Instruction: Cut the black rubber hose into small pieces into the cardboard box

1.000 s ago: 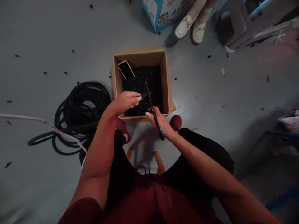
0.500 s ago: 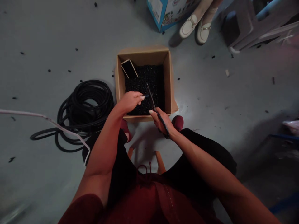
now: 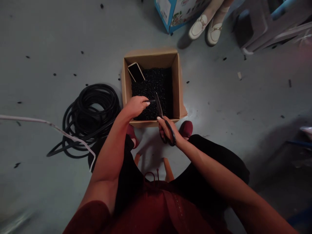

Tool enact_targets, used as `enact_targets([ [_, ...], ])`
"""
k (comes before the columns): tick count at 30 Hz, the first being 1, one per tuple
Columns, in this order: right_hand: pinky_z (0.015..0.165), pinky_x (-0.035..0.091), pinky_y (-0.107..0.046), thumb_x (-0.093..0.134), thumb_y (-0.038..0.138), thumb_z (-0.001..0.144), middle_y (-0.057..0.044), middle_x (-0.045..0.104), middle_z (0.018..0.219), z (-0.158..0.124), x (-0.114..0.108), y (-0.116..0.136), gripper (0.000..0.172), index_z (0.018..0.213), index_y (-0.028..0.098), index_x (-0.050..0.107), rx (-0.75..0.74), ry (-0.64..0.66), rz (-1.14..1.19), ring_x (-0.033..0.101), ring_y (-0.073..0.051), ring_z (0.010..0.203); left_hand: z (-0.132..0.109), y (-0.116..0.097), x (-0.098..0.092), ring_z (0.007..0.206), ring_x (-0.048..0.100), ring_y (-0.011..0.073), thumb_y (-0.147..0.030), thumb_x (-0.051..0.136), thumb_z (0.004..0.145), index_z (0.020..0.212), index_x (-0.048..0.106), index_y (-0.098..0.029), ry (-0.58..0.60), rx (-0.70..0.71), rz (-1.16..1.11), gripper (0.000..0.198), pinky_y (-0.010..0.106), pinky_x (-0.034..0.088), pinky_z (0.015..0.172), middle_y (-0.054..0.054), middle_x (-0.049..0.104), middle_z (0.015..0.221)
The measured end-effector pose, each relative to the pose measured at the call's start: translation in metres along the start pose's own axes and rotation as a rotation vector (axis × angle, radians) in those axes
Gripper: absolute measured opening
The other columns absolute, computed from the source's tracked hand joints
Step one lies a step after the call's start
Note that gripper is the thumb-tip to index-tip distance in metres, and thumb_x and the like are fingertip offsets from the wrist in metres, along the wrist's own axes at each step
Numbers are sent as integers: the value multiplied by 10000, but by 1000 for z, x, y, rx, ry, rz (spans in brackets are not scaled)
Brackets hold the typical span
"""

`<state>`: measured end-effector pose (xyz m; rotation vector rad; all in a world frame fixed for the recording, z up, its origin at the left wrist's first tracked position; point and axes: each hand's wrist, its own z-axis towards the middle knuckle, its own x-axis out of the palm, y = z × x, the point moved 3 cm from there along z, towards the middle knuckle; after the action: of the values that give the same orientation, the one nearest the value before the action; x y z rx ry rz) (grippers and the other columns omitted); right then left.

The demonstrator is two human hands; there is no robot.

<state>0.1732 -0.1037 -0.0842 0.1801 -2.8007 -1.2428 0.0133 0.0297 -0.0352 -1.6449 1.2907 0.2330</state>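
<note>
My left hand (image 3: 137, 106) is closed in a pinch over a cardboard box (image 3: 181, 94). From its fingertips a short ribbed black tube (image 3: 152, 101) sticks out to the right. Black-handled scissors (image 3: 159, 105) are in my right hand (image 3: 168, 127), over the box's near edge. Their blades point up and away, close beside the tube's end; whether they touch it I cannot tell. Small black pieces (image 3: 156, 81) fill the bottom of the box. A dark rectangular panel with a pale rim (image 3: 136, 72), perhaps a phone, leans in its far left corner.
Coiled black tubing (image 3: 91, 97) lies on the floor left of the box, one strand running toward my left arm. A bent pale rod (image 3: 68, 136) crosses at left. Beyond the box are a blue-and-white carton (image 3: 185, 14), another person's white shoes (image 3: 198, 27) and a grey stool (image 3: 255, 27).
The scissors have drawn slightly back toward me and their handles show wider apart. On the floor, the coil's loose loop has slid right. My left hand keeps its pinch almost in place.
</note>
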Motion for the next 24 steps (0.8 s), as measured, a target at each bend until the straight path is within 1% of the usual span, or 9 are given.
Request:
enact_targets([
  [3,482,448,-234,510,690,938,42,527,726,-2,0,5,449,927,243,471,34,-11,46,505,-103,548,-3,-1,-4,1045,677,255,-235,527,903,1081,781,-131,-45,10,-1,327,359,490,967,114,774,1113],
  [6,525,469,-228,537,647,943,32,556,744,-5,1,11,412,961,237,497,23,-14,13,541,-109,596,-5,-1,-8,1102,677,255,-212,541,891,1134,774,-136,-67,15,-67,346,360,487,1017,110,771,1167],
  [8,551,474,-228,544,618,951,27,571,760,-7,2,13,385,971,236,509,13,-4,-10,551,-108,615,-5,0,-10,1038,685,236,-207,561,886,1170,755,-134,-90,0,-155,351,353,505,979,106,771,1122],
  [11,573,478,-242,533,585,963,19,584,794,-10,4,15,352,990,234,518,8,22,-21,562,-111,631,-6,1,-9,806,658,177,-203,596,882,1223,692,-127,-113,-59,-339,363,309,519,807,77,757,946],
  [14,594,490,-261,519,561,966,14,587,824,-10,6,16,335,1029,233,521,-7,39,-17,576,-124,663,-6,0,-7,654,576,127,-201,616,882,1111,669,-131,-122,-92,-467,245,266,468,679,50,732,834],
  [17,619,497,-271,529,556,959,17,592,840,-8,4,18,334,1057,238,523,-46,40,-18,581,-129,689,-6,-2,-5,609,534,104,-207,626,883,994,656,-141,-103,-79,-538,133,246,430,634,44,731,808],
  [24,694,513,-315,532,566,954,10,590,840,-8,-5,28,355,1104,246,507,-119,62,-60,605,-162,759,-7,-9,-5,577,496,91,-191,602,891,953,642,-137,-19,-66,-639,91,236,394,593,34,713,770],
])
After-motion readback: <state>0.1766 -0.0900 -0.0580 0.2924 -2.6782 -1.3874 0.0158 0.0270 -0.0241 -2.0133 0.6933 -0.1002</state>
